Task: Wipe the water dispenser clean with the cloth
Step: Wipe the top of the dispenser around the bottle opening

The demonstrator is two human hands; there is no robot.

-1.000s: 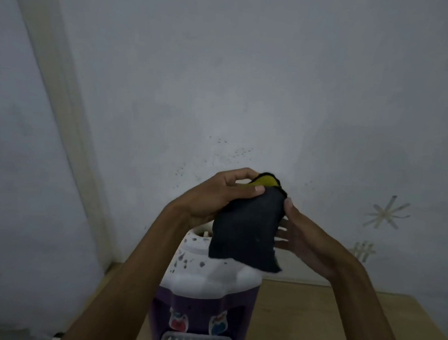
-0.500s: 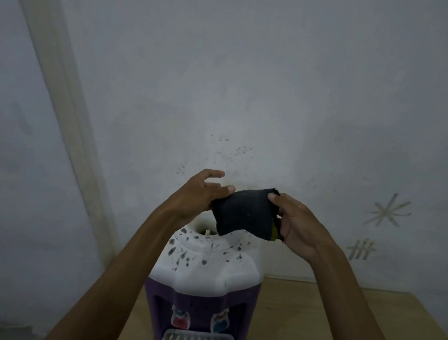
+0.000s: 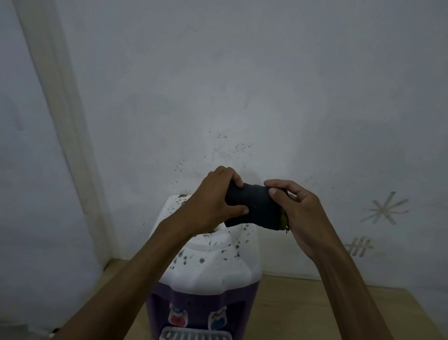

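Both hands are holding a dark cloth [image 3: 254, 207] in the air, above the top of the water dispenser [image 3: 208, 269] and not visibly touching it. The left hand [image 3: 213, 202] is gripping the cloth's left end, with the fingers curled over the far edge and the thumb pressing along the near side. The right hand [image 3: 300, 211] is pinching the right end between thumb and forefinger, while the other fingers are curling behind the fabric. The cloth is lying bunched into a short roll between the two hands, and a sliver of yellow-green is showing at its lower right edge, beside the right palm.

The water dispenser is standing on a wooden bench [image 3: 301, 317], near the left side of it and close to the wall [image 3: 247, 81] behind. Its top is white and is carrying many dark specks, scattered mostly over the raised round part and the slope in front. The body below is purple, with two taps [image 3: 198, 320] at the front, the left one red and the right one blue, and a pale slotted drip tray [image 3: 197, 337] sitting under them. The left forearm is crossing in front of the dispenser's left side.

Small dark specks are also dotting the wall just above the hands. To the right, a pale star-shaped mark [image 3: 385, 210] and a hatch-shaped mark [image 3: 359, 246] are showing on the wall.
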